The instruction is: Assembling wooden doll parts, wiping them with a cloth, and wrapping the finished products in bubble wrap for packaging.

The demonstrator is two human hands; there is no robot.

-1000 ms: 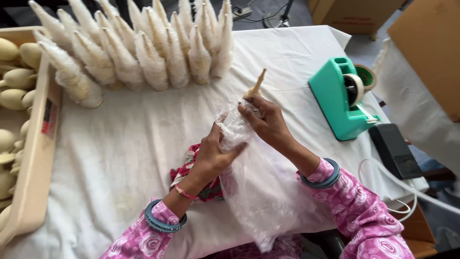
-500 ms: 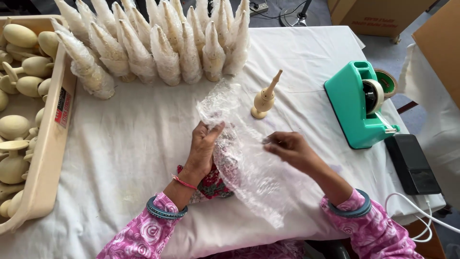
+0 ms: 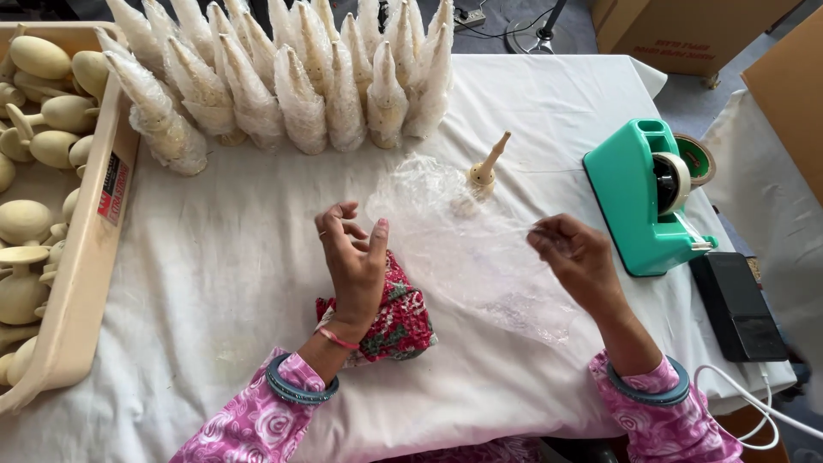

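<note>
A clear sheet of bubble wrap lies spread on the white tablecloth in the middle of the table, between the person's two hands, its far edge reaching a small cream wooden spindle-shaped piece that stands upright just beyond it.

At the far left, a beige plastic tray holds a heap of pale unwrapped wooden pieces, rounded and stemmed. Along the back of the table, from the tray towards the centre, stands a row of cone-shaped pieces already wrapped in bubble wrap, leaning against one another.

The left hand hovers at the sheet's left edge with its fingers spread and loosely curled, palm turned towards the sheet; whether the fingertips touch the plastic cannot be told. Under its wrist lies a red patterned knitted cloth, partly covered by the sheet's near corner.

The right hand is over the sheet's right edge, fingers bent inwards and drawn together as if pinching the film, though the grip itself is not clear.

To the right stands a teal tape dispenser with a roll of tape, and beside it, nearer the table's edge, a black phone lies flat with a white cable near it.
</note>
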